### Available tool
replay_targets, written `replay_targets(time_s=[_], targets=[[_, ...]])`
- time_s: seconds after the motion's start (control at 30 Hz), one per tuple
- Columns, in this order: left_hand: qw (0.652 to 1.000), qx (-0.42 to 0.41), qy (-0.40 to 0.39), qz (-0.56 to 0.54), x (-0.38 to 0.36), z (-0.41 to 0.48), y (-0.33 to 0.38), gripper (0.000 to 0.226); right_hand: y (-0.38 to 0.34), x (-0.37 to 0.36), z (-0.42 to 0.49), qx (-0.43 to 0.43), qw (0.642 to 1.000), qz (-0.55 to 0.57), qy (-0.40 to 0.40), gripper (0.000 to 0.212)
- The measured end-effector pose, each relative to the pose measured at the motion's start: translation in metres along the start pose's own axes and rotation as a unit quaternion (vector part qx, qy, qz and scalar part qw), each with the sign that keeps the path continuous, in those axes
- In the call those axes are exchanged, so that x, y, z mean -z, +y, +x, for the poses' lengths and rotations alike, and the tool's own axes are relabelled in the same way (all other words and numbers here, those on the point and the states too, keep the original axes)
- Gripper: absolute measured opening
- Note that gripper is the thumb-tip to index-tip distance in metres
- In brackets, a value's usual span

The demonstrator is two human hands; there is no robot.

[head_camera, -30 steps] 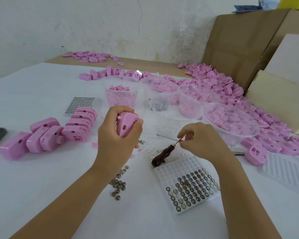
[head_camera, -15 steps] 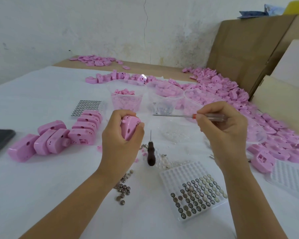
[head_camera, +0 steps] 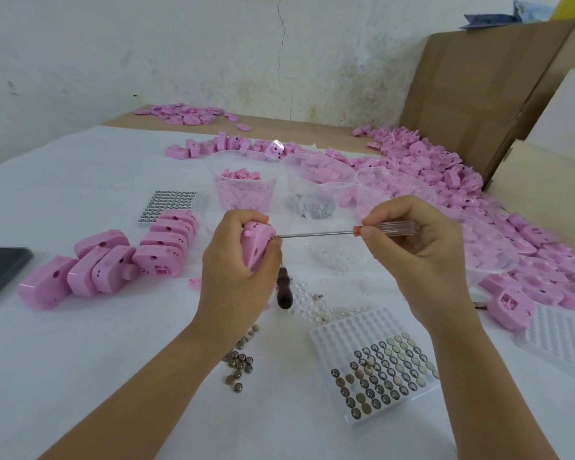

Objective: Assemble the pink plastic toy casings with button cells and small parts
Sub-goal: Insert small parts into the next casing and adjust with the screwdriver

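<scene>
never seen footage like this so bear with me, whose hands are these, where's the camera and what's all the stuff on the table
No machine here: these are a person's two bare hands, filmed by one wide-angle camera worn on the head, looking forward and down. The left hand grips a pink casing; the right hand holds a clear-handled screwdriver with its tip against that casing. On the white table lie a row of pink casings, loose button cells, a white tray partly filled with cells, a dark-handled tool, clear tubs of small parts, and a large pile of pink parts at the right.
</scene>
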State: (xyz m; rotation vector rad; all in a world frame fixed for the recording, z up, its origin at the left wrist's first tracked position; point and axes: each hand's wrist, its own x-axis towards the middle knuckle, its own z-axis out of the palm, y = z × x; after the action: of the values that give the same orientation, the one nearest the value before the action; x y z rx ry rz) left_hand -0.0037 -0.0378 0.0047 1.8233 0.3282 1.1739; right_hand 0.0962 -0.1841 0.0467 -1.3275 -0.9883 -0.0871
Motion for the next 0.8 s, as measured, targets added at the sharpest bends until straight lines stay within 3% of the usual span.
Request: replay_targets(time_s=[0.17, 0.8], targets=[[1.000, -0.005, -0.001, 0.009, 0.0000, 0.0002, 0.0009, 0.033, 0.0003, -0.0008, 0.0000, -0.001, 1.000, -0.003, -0.006, 0.028], [1.000, 0.005, -0.013, 0.024, -0.0007, -0.0004, -0.0019, 0.030, -0.0007, -0.0015, -0.0013, 0.016, 0.999, -0.009, -0.033, 0.018]])
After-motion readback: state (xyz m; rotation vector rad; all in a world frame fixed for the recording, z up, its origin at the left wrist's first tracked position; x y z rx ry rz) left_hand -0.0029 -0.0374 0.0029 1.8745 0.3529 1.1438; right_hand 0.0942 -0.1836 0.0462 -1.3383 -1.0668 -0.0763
